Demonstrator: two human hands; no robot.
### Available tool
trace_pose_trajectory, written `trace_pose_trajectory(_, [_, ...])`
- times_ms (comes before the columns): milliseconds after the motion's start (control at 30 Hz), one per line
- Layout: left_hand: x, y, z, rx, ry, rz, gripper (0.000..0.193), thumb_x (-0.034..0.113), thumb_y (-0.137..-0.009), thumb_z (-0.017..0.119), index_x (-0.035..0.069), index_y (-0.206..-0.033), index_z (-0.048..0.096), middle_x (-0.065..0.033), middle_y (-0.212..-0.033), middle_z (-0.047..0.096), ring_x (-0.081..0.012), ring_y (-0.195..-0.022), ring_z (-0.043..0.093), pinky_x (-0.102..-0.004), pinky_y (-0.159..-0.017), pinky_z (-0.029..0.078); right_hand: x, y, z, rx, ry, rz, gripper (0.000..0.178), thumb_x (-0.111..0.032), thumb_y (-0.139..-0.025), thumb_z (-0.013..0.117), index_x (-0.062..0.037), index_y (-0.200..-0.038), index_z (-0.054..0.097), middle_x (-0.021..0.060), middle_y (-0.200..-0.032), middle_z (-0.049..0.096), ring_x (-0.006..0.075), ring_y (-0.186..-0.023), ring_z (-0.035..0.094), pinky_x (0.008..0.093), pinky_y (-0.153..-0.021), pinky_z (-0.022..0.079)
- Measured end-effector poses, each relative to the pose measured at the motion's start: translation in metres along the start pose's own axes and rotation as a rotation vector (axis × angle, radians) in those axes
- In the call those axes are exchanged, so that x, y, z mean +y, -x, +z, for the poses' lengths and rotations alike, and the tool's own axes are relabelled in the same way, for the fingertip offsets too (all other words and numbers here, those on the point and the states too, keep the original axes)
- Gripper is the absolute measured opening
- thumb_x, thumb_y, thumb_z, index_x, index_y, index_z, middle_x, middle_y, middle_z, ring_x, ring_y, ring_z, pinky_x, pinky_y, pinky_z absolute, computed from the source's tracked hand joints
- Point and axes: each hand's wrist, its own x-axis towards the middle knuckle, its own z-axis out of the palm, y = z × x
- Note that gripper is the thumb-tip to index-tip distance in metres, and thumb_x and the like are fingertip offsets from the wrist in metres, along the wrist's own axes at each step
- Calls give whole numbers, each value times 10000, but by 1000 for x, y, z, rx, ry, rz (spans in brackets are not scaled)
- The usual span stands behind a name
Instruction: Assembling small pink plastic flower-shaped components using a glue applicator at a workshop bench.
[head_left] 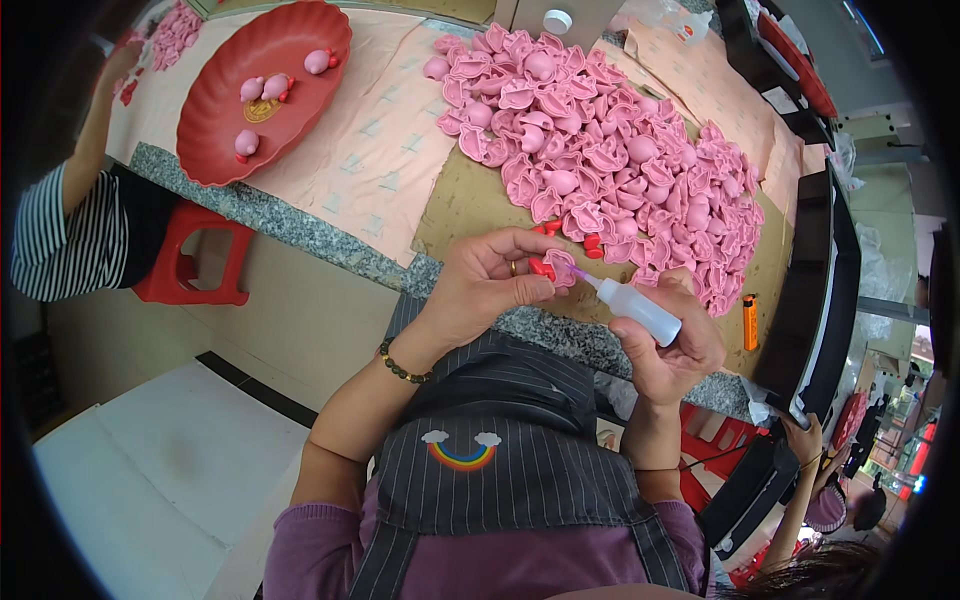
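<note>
My left hand (pixel 478 285) pinches a small pink hollow plastic piece (pixel 561 268) with a red bit (pixel 541 269) at its side. My right hand (pixel 672 340) is wrapped round a white squeeze bottle (pixel 640 312), tilted so that its thin purplish nozzle meets or nearly meets the pink piece; I cannot tell if they touch. Just beyond my fingers lie a few small red pieces (pixel 593 246). A wide heap of pink half-shell pieces (pixel 600 140) spreads over the table past both hands.
At the far left a red scalloped tray (pixel 208 130) bears several pink round figures (pixel 247 143). An orange lighter (pixel 750 322) lies right of the heap. The granite table edge (pixel 300 232) runs before me. Another person's striped sleeve (pixel 45 235) and a red stool (pixel 205 250) are at left.
</note>
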Motion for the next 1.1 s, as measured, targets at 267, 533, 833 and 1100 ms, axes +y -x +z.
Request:
trace_pose_trajectory(267, [0, 0, 0, 4, -14, -7, 337, -18, -810, 611, -65, -1131, 516, -153, -1032, 618, -199, -912, 629, -324, -827, 521, 5, -3, 5, 33, -11, -101, 299, -136, -615, 808, 34, -779, 624, 69, -653, 585, 142, -550, 429, 281, -582, 328])
trace_pose_trajectory(533, [0, 0, 0, -8, -16, 8, 338, -5, -815, 614, -61, -1132, 513, -157, -1028, 620, -206, -908, 632, -329, -807, 528, 2, 3, 2, 5, 1, 3, 316, -123, -647, 782, 61, -841, 613, 72, -703, 591, 149, -639, 469, 275, -634, 365])
trace_pose_trajectory(833, [2, -1, 1, -3, -17, -9, 340, 2, -818, 613, -56, -1137, 510, -160, -1020, 622, -214, -905, 633, -340, -802, 529, 8, 1, 1, 9, 10, -55, 311, -127, -651, 778, 56, -840, 612, 73, -702, 591, 154, -654, 467, 281, -627, 361])
trace_pose_trajectory(1100, [-2, 2, -1, -1, 12, 29, 356, 24, -819, 622, -58, -1145, 504, -160, -1014, 621, -214, -899, 632, -332, -787, 528, 6, 0, 0, -3, 23, -54, 268, -109, -659, 758, 42, -830, 617, 82, -724, 611, 155, -644, 473, 286, -626, 366])
